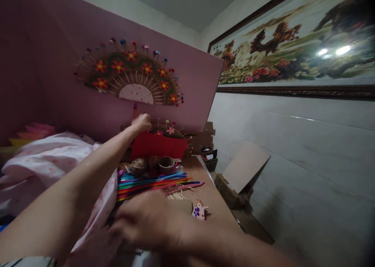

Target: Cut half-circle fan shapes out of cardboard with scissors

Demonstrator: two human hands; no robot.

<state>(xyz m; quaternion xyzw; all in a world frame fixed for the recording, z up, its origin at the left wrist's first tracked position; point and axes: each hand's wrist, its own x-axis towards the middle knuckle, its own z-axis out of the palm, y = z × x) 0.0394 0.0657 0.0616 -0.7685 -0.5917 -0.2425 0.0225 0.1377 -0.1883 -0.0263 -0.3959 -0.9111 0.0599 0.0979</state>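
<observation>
My left hand [142,122] reaches forward, its fingers curled closed at the upper left edge of a red sheet [159,146]. What it grips, if anything, is hidden. Behind the sheet shows part of a small fan-shaped decoration [178,134] with pink flowers and coloured tips. Low in the picture my right hand [146,216] is smeared by motion, so its fingers do not read clearly. Just beyond it lie colourful fuzzy sticks [152,182] and thin wooden sticks [176,195]. A small pink spotted piece with purple dots [199,211] is to its right.
A larger flowered fan [136,94] is on the upright pink board [193,83]. A round brown roll [166,164] and a twine ball [138,165] sit behind the sticks. White spotted cloth [58,157] is heaped at left. Cardboard [247,165] leans by the right wall.
</observation>
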